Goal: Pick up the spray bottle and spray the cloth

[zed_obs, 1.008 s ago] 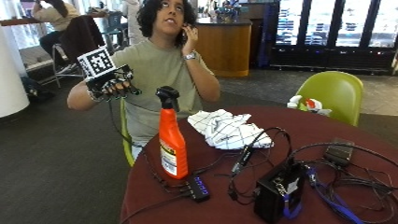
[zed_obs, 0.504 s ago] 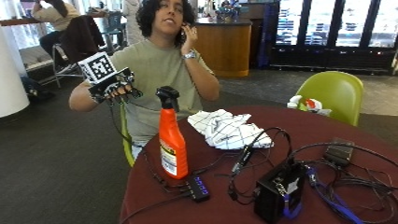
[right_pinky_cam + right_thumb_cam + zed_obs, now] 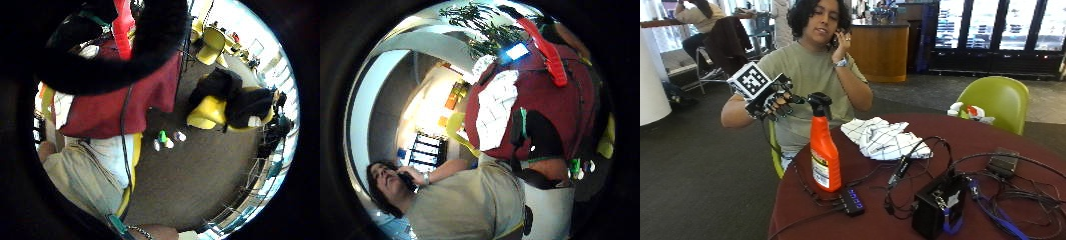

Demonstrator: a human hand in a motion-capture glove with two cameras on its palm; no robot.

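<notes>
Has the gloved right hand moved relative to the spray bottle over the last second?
Yes. The right hand has moved toward the spray bottle, now beside its black nozzle.

No words, brands or numbers can be read. The orange spray bottle (image 3: 824, 156) on the desk (image 3: 866, 220) carries a pale label low on its side, but its print is too small to make out.
</notes>
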